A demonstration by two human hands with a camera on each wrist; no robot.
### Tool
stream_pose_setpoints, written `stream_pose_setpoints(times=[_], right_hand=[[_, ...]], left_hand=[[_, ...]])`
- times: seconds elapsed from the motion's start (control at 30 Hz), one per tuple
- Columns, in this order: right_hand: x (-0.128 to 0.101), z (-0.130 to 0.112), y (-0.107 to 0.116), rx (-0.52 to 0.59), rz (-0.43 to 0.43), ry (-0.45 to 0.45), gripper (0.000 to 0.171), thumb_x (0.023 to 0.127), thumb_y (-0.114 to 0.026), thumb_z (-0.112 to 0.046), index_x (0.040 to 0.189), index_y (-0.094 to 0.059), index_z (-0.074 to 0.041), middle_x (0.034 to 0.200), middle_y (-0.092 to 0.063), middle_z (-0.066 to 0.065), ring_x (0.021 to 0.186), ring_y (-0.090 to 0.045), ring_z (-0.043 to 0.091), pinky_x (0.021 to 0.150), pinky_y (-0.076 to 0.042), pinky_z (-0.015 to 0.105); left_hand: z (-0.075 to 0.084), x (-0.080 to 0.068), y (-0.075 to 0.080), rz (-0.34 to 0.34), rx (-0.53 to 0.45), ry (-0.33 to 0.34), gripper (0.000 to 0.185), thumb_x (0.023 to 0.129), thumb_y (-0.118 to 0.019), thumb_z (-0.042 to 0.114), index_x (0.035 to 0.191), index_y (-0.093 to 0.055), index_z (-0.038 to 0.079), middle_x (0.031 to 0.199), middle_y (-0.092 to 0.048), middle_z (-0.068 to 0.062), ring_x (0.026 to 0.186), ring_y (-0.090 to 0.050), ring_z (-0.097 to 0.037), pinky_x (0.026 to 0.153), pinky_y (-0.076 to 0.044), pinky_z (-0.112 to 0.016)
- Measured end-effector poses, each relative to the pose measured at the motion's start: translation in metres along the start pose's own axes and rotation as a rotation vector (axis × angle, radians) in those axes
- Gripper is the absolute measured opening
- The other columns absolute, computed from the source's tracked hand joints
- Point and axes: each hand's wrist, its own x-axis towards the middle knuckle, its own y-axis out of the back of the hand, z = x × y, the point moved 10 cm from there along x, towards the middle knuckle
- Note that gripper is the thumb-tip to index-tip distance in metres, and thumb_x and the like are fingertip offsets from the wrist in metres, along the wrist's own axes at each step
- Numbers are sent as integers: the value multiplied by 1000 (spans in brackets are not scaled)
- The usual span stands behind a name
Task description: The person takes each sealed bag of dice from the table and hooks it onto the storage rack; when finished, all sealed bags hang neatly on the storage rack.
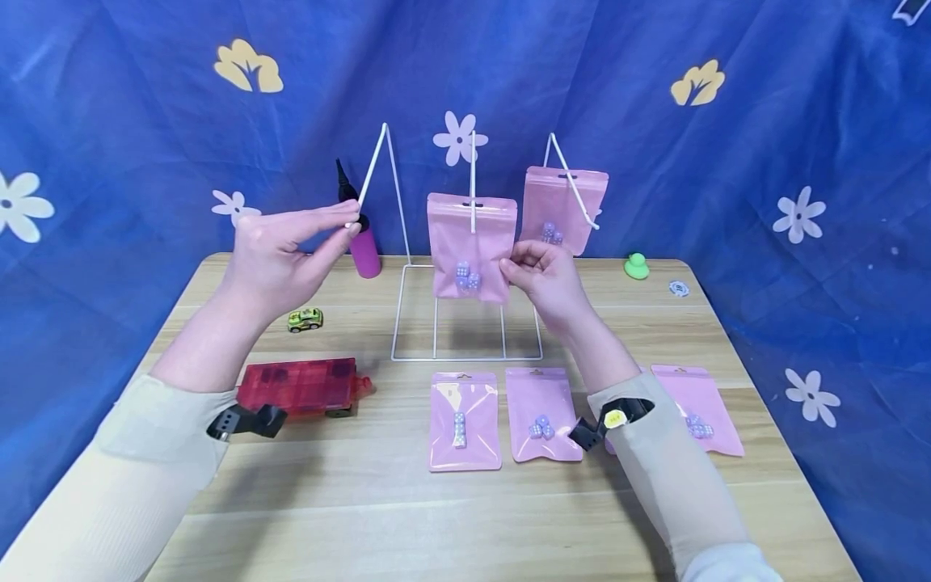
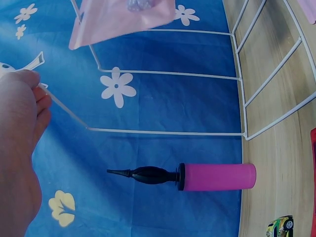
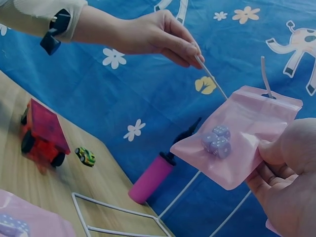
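Pinching the front end of the left prong (image 1: 373, 166) of the white wire rack (image 1: 465, 359) between thumb and fingertips of the left hand (image 1: 287, 250). Pinching the right edge of the middle pink zip bag (image 1: 452, 238) between thumb and fingers of the right hand (image 1: 547, 283); impossible to judge the firmness of either hold. Hanging on the middle prong (image 1: 473, 166), threaded through the slot of that bag, with dotted dice (image 1: 463, 280) gathered low inside.

Behind and to the right, on the right prong (image 1: 574, 186), another dice bag (image 1: 537, 202). Flat on the wooden table (image 1: 327, 501) before the rack, the left bag (image 1: 442, 440), the centre bag (image 1: 522, 404) and the partly hidden right bag (image 1: 716, 404).

Could slide off the free end of the middle prong if tugged forward by that edge. Could stretch or tear at the slot if pulled hard downward, judging by the thin film. Could tip or twist the rack by leaning on the left prong, given so slender a frame, and set both hung bags swinging. Could knock over the upright balloon pump (image 1: 366, 255), near the left prong, with a careless sweep of the left hand.
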Motion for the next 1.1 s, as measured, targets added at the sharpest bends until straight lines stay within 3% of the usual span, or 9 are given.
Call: stream_pose_setpoints(times=[0.57,0.8,1.1], right_hand=[[39,7,9,-38,135,-9,9,98,-65,14,103,-70,8,90,-73,6,84,-66,13,79,-58,23],[45,7,11,-66,178,-7,8,97,-67,13,103,-70,9,90,-73,6,85,-68,14,80,-59,24],[46,7,15,-94,199,-7,12,97,-68,12,109,-70,12,93,-72,9,86,-68,14,82,-59,25]], left_hand=[[-1,0,0,5,2,4,22,86,-83,3,109,-84,4,112,-79,-9,97,-78,-31,84,-45,-4],[0,0,0,0,6,4,23,86,-83,3,109,-84,3,113,-78,-10,97,-78,-32,78,-42,-3],[0,0,0,0,2,5,22,87,-83,3,109,-84,4,112,-79,-9,97,-78,-32,90,-47,-7]])
